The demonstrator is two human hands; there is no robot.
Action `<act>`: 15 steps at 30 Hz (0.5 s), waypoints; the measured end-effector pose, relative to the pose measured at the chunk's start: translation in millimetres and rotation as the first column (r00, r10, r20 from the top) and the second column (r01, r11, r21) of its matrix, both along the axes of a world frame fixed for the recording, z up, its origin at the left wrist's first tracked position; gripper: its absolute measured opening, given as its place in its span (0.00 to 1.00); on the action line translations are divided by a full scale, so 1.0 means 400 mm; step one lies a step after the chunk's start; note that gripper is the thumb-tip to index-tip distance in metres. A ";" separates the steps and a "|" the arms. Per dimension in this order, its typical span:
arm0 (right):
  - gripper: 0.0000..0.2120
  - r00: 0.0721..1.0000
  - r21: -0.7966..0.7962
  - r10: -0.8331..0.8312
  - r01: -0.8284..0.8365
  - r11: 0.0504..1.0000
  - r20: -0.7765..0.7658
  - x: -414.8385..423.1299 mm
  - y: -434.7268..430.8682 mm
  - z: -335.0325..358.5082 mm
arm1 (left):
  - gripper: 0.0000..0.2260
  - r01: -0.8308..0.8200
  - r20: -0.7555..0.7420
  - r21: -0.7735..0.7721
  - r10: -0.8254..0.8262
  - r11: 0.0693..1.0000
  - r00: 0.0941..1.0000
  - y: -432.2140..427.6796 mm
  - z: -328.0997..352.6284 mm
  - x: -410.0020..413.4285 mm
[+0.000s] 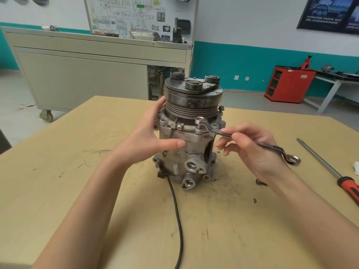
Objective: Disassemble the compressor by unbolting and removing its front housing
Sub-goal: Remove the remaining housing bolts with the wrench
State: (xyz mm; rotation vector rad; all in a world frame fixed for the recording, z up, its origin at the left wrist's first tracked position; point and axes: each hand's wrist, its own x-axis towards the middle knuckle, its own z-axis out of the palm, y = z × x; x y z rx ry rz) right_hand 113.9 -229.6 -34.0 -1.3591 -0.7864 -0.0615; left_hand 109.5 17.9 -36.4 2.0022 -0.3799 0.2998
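Note:
The compressor [191, 146] stands upright in the middle of the wooden table [77, 191], its dark grooved pulley [192, 101] on top. My left hand [153, 134] wraps round the left side of the aluminium body, thumb across the front, fingers behind the flange. My right hand [250, 146] pinches the shank of a double-ended ring wrench [223, 133]. The wrench's far ring sits over a bolt [199, 121] on the front housing flange, just under the pulley. Another raised bolt [220, 109] shows at the flange's right side.
A screwdriver with a red and black handle [330, 169] lies at the table's right edge. A black cable [177, 210] runs from the compressor base toward me. A small dark loose part [260, 182] lies by my right wrist. A grey cabinet [87, 74] stands behind the table.

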 end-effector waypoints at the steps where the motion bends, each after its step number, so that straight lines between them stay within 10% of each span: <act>1: 0.07 0.987 0.024 0.104 -0.102 0.995 -0.122 0.017 0.000 0.002 | 0.52 0.003 0.000 -0.003 -0.003 1.000 1.000 0.001 -0.001 0.001; 11: 0.11 0.897 0.278 0.327 -0.247 0.928 -0.298 0.046 -0.013 0.032 | 0.51 -0.007 0.031 0.003 0.007 1.000 0.999 0.002 -0.007 0.008; 15: 0.11 0.990 0.203 -0.078 0.101 0.974 -0.120 -0.021 -0.021 0.087 | 0.51 0.000 0.028 0.001 -0.001 1.000 1.000 0.004 -0.011 0.011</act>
